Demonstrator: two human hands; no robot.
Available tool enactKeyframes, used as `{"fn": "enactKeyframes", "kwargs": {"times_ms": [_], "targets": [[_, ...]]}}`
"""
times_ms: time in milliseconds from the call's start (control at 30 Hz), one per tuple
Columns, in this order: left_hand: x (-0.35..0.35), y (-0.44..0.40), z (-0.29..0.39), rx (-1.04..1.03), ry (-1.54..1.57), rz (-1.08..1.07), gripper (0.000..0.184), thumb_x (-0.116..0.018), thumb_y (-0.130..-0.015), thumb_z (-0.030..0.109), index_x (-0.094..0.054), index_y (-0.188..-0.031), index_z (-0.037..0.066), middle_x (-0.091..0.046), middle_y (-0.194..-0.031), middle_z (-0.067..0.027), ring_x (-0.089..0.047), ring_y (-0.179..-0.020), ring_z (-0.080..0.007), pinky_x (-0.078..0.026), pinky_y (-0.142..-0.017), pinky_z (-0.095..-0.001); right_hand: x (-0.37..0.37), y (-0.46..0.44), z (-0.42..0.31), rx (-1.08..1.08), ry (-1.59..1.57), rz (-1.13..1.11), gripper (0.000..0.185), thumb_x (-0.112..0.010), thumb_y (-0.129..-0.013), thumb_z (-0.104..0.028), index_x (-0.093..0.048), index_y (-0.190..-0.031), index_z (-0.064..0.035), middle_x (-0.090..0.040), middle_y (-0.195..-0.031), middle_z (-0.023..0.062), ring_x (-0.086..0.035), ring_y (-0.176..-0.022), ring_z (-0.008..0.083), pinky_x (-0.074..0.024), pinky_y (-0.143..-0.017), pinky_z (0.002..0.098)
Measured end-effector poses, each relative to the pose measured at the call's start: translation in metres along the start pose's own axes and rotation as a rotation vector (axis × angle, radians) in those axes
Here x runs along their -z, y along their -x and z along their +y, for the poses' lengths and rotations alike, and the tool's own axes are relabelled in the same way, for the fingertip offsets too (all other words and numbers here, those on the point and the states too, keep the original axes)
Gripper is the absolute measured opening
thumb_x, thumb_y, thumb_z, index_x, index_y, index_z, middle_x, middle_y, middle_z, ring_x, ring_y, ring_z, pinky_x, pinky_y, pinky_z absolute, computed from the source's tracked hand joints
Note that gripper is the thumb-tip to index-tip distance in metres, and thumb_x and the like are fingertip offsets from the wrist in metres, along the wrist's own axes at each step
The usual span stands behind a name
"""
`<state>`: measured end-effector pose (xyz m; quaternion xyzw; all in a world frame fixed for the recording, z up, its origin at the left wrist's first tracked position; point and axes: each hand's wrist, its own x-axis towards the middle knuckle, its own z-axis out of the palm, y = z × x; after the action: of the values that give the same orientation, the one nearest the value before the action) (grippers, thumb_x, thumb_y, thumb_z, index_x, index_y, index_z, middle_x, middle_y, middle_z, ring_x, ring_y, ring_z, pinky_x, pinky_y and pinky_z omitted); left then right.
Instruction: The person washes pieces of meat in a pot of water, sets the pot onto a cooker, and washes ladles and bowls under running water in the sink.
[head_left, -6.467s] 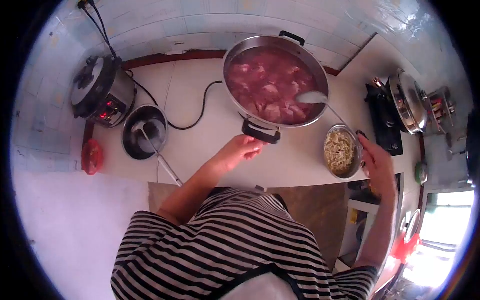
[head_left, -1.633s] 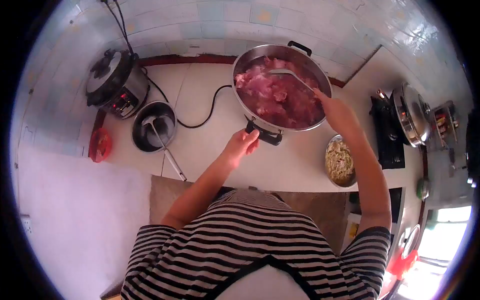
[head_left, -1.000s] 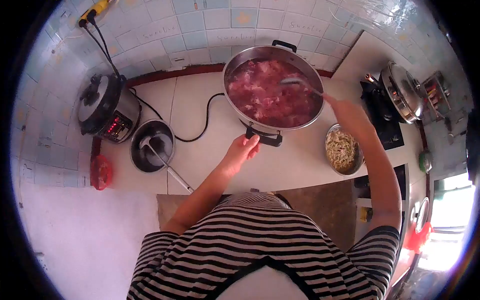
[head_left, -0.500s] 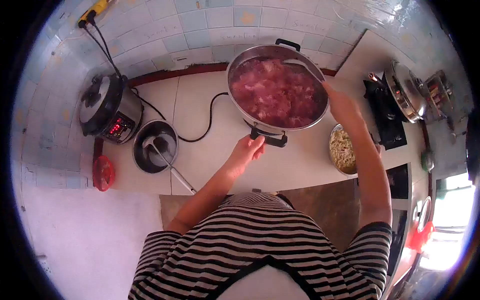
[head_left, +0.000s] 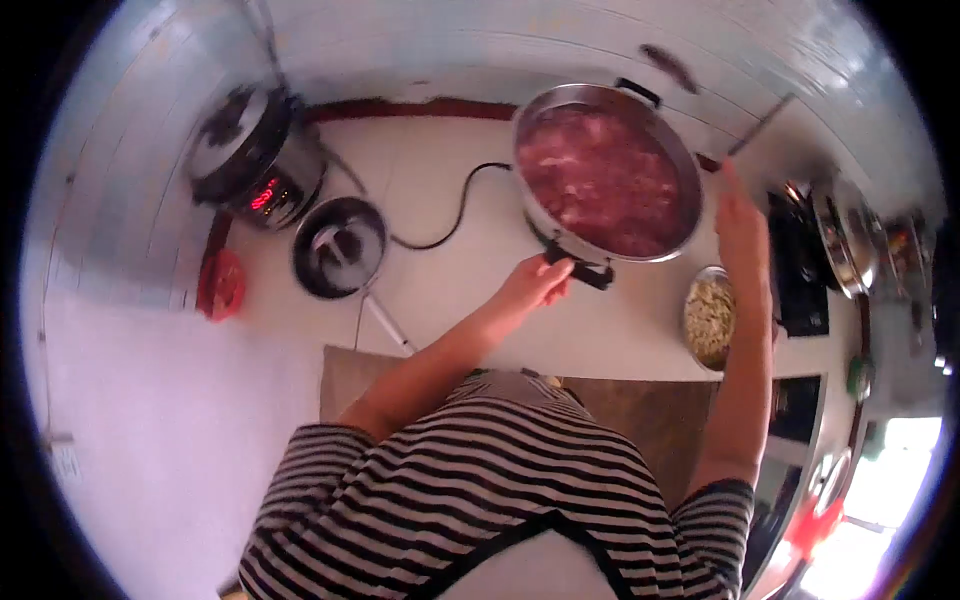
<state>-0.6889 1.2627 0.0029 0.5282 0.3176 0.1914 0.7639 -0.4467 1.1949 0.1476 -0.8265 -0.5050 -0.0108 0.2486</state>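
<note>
Pieces of raw-looking red meat [head_left: 600, 180] fill a deep electric pan [head_left: 690, 238] with black side handles. At its near edge, my left hand [head_left: 537, 283] is closed around the near pan handle [head_left: 590, 272]. My right hand [head_left: 742, 222] is closed and raised beside the pan's right rim. From it a spatula [head_left: 668, 68], smeared by motion, reaches up with its dark head above the far side of the pan. Under my right forearm stands a metal bowl [head_left: 688, 322] of pale yellowish shredded food [head_left: 710, 318], partly covered by the arm.
At left are a pressure cooker [head_left: 262, 165] with lit red digits and a dark bowl [head_left: 300, 275] holding a white-handled ladle [head_left: 388, 322]. A red plastic basket [head_left: 225, 283] sits at the counter's left edge. A lidded pan [head_left: 845, 235] stands at right. A black cord [head_left: 463, 205] crosses the counter.
My right hand has lifted the spatula out of the meat and up past the pan's far rim. My left hand keeps its grip on the handle. The whole view has shifted.
</note>
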Motion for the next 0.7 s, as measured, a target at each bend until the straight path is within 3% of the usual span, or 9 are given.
{"fn": "enactKeyframes", "kwargs": {"times_ms": [67,133,200,267,400,467,567,667,700], "targets": [[0.001,0.001,0.000,-0.035,0.050,-0.030,0.033,-0.050,-0.084,0.039,-0.052,-0.074,0.007,-0.050,-0.060,0.0020,-0.042,-0.052,-0.0060,-0.033,-0.047,-0.0210,-0.015,0.008,-0.003,0.032,-0.144,0.080,0.042,-0.038,-0.086,-0.013,-0.036,-0.127,-0.0204,-0.056,-0.095,0.0208,-0.054,-0.084,0.0389,-0.0427,-0.071,0.0422],[0.010,0.003,0.001,0.094,0.078,-0.061,0.030,-0.051,-0.084,0.036,-0.054,-0.080,0.006,-0.052,-0.064,0.0010,-0.044,-0.053,-0.0068,-0.035,-0.048,-0.0208,-0.039,0.009,0.031,0.116,-0.064,-0.182,0.040,-0.040,-0.085,-0.012,-0.039,-0.125,-0.0173,-0.055,-0.092,0.0223,-0.054,-0.082,0.0380,-0.0425,-0.068,0.0406],[0.028,0.023,0.011,0.029,-0.008,-0.022,0.027,-0.052,-0.083,0.033,-0.054,-0.084,0.006,-0.052,-0.067,0.0005,-0.045,-0.055,-0.0068,-0.035,-0.049,-0.0206,-0.042,0.026,0.030,0.165,0.006,-0.278,0.037,-0.040,-0.086,-0.011,-0.042,-0.123,-0.0148,-0.056,-0.090,0.0215,-0.057,-0.076,0.0331,-0.0420,-0.068,0.0403],[0.049,0.035,0.013,-0.026,-0.098,-0.003,0.025,-0.053,-0.083,0.030,-0.054,-0.088,0.006,-0.053,-0.070,0.0001,-0.045,-0.057,-0.0068,-0.036,-0.050,-0.0204,-0.053,0.036,0.037,0.110,-0.041,-0.056,0.038,-0.038,-0.086,-0.008,-0.043,-0.124,-0.0144,-0.049,-0.062,0.0088,-0.042,-0.050,0.0111,-0.0373,-0.047,0.0270],[0.128,0.104,0.014,-0.424,-0.014,0.617,0.017,-0.054,-0.080,0.020,-0.054,-0.093,0.009,-0.052,-0.072,0.0017,-0.045,-0.063,-0.0060,-0.037,-0.054,-0.0199,-0.048,0.048,-0.002,-0.107,-0.477,0.017,0.037,-0.038,-0.088,-0.009,-0.043,-0.124,-0.0150,-0.040,-0.055,-0.0007,-0.034,-0.042,0.0050,-0.0301,-0.038,0.0205],[0.173,0.136,0.010,-0.396,0.088,1.022,0.018,-0.054,-0.077,0.014,-0.054,-0.094,0.007,-0.051,-0.073,0.0011,-0.044,-0.060,-0.0075,-0.037,-0.055,-0.0217,-0.041,0.050,-0.017,-0.374,-0.535,-0.334,0.037,-0.037,-0.089,-0.011,-0.041,-0.126,-0.0159,-0.033,-0.054,-0.0045,-0.029,-0.039,0.0017,-0.0237,-0.034,0.0169],[0.246,0.175,-0.050,-0.358,0.167,1.444,0.029,-0.054,-0.080,0.019,-0.045,-0.105,0.006,-0.052,-0.088,-0.0037,-0.050,-0.074,-0.0119,-0.041,-0.062,-0.0262,-0.061,0.058,-0.007,-0.219,-0.655,-0.198,0.036,-0.038,-0.089,-0.012,-0.043,-0.125,-0.0164,-0.035,-0.053,-0.0047,-0.031,-0.042,0.0013,-0.0257,-0.034,0.0173],[0.270,0.192,-0.089,-0.156,0.330,1.407,0.037,-0.058,-0.079,0.024,-0.043,-0.106,0.003,-0.052,-0.094,-0.0077,-0.053,-0.078,-0.0165,-0.042,-0.065,-0.0280,-0.073,0.063,-0.019,-0.177,-0.678,-0.102,0.037,-0.040,-0.088,-0.013,-0.042,-0.125,-0.0160,-0.036,-0.055,-0.0052,-0.031,-0.041,0.0019,-0.0265,-0.033,0.0175],[0.263,0.186,-0.091,-0.085,0.596,1.281,0.041,-0.057,-0.079,0.029,-0.043,-0.106,0.002,-0.052,-0.097,-0.0101,-0.054,-0.081,-0.0199,-0.043,-0.067,-0.0296,-0.073,0.062,-0.022,-0.321,-0.638,-0.206,0.037,-0.040,-0.088,-0.013,-0.042,-0.125,-0.0160,-0.037,-0.055,-0.0051,-0.031,-0.040,0.0024,-0.0264,-0.032,0.0176]]}}
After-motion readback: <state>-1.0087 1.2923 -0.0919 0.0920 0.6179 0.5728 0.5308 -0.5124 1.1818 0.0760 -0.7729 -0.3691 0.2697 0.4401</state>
